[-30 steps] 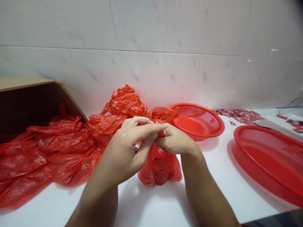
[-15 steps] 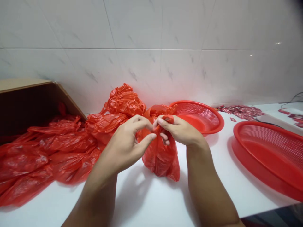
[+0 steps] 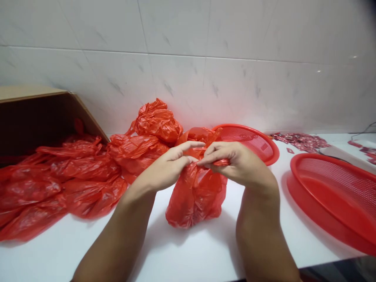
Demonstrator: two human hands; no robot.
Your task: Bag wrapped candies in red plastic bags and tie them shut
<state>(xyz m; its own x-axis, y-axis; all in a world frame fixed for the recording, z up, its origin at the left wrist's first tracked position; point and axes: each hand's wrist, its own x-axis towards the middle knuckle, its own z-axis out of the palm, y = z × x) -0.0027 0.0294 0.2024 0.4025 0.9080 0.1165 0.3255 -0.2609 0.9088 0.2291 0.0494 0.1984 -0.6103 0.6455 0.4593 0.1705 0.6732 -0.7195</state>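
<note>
A filled red plastic bag (image 3: 195, 199) hangs or stands upright over the white table, gathered at its top between my two hands. My right hand (image 3: 241, 160) is closed, pinching the bag's twisted neck between thumb and fingers, with a bit of red plastic showing in its grip. At the neck's left side, my left hand (image 3: 167, 168) has its thumb against the plastic and its index finger stretched above it. Its other fingers are hidden behind the bag, but it appears to grip the neck too.
Red plastic bags (image 3: 85, 164) lie heaped at left, spilling from a cardboard box (image 3: 88, 113). More red bags (image 3: 158, 121) lean against the tiled wall. Behind and right stand a red basket (image 3: 272, 150) and a larger one (image 3: 323, 207). Small red packets (image 3: 305, 141) lie beyond.
My left hand has moved to the bag's neck and its index finger has straightened. My right hand has turned over, knuckles up. The bag has shifted slightly left, and the view has tilted a little.
</note>
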